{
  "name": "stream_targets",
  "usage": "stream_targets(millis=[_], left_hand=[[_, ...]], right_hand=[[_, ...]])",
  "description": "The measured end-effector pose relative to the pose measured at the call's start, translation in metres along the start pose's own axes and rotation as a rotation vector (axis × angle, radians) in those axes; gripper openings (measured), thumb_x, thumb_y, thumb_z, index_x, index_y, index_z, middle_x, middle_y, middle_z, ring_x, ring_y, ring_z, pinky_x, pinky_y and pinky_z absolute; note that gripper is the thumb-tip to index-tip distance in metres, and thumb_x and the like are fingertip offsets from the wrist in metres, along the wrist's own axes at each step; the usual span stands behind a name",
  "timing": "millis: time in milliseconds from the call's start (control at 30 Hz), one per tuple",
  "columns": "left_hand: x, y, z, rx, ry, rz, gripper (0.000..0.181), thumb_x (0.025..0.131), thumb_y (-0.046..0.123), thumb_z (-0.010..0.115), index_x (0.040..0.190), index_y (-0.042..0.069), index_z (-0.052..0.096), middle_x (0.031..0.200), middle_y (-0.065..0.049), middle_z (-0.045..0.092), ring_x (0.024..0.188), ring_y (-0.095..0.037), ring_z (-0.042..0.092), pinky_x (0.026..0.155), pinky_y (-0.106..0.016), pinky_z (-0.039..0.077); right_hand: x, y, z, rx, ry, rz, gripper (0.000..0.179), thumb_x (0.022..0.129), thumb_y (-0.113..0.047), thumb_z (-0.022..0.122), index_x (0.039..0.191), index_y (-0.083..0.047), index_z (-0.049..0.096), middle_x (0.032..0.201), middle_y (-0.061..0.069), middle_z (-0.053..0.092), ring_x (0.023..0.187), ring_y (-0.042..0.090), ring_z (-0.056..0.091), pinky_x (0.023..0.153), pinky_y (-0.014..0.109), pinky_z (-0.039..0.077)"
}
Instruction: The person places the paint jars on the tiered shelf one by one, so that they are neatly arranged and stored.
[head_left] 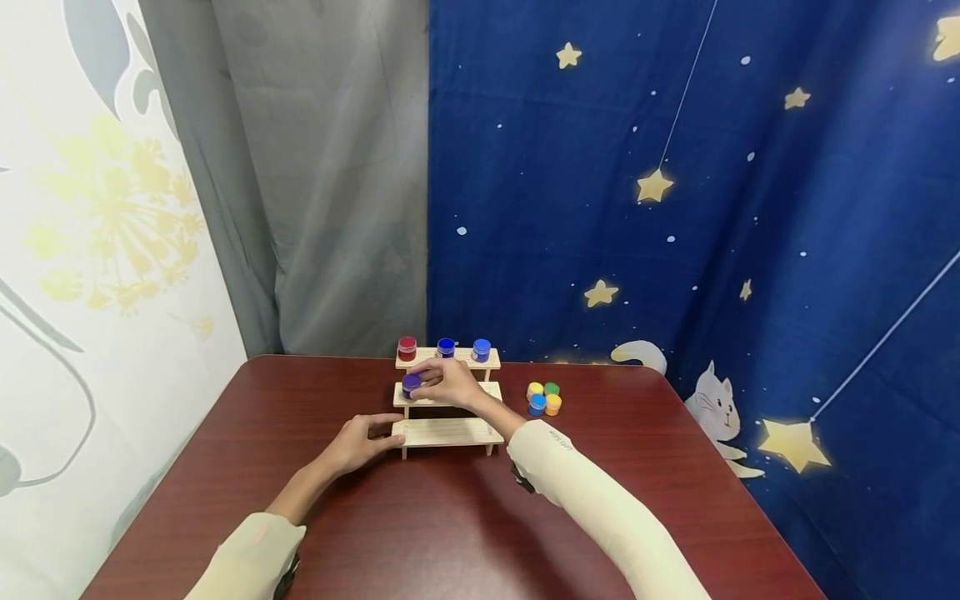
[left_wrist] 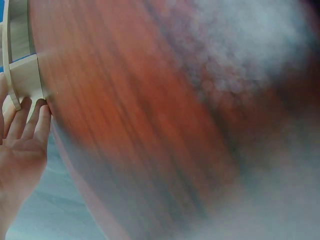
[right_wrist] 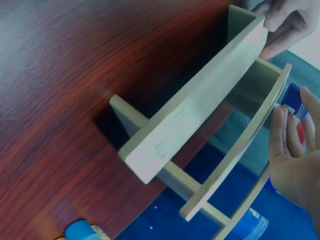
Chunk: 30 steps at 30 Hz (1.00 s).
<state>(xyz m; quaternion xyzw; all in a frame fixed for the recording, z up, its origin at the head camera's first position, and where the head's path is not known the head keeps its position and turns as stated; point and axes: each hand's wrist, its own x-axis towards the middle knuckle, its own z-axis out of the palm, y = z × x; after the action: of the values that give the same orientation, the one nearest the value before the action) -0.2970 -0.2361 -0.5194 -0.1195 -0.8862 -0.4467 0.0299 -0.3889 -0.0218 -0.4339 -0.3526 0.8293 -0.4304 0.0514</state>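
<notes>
A three-tier wooden stand (head_left: 448, 432) stands on the table. My right hand (head_left: 450, 383) reaches over its middle tier and pinches a small dark purple paint pot (head_left: 411, 384) between thumb and fingers, at the tier's left end. The right wrist view shows this pot (right_wrist: 295, 101) upright against the shelf edge. At the left end of the lowest tier, my left hand (head_left: 358, 443) grips the shelf, thumb at the front edge and fingers behind. On the top tier sit a red pot (head_left: 407, 348), a dark blue pot (head_left: 446, 347) and a lighter blue pot (head_left: 482, 350).
Right of the stand, several paint pots cluster on the brown table (head_left: 615, 500): a yellow one (head_left: 535, 389), a green one (head_left: 552, 389), a blue one (head_left: 537, 404) and an orange one (head_left: 552, 404). Behind the table hang a grey curtain (head_left: 345, 183) and a blue starry curtain (head_left: 540, 208).
</notes>
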Motion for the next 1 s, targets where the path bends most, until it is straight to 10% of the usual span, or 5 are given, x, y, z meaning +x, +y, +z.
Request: stream_targets(millis=[1000], left_hand=[[-0.0002, 0.0001, 0.0008, -0.012, 0.004, 0.003, 0.046, 0.095, 0.03, 0.079, 0.134, 0.006, 0.07, 0.131, -0.017, 0.069, 0.119, -0.029, 0.067, 0.092, -0.041, 0.058]], right_hand=[[-0.0027, 0.0021, 0.0026, -0.004, 0.01, 0.051, 0.044, 0.084, -0.006, 0.088, 0.126, -0.005, 0.074, 0.111, 0.013, 0.078, 0.097, 0.022, 0.077, 0.079, 0.022, 0.058]])
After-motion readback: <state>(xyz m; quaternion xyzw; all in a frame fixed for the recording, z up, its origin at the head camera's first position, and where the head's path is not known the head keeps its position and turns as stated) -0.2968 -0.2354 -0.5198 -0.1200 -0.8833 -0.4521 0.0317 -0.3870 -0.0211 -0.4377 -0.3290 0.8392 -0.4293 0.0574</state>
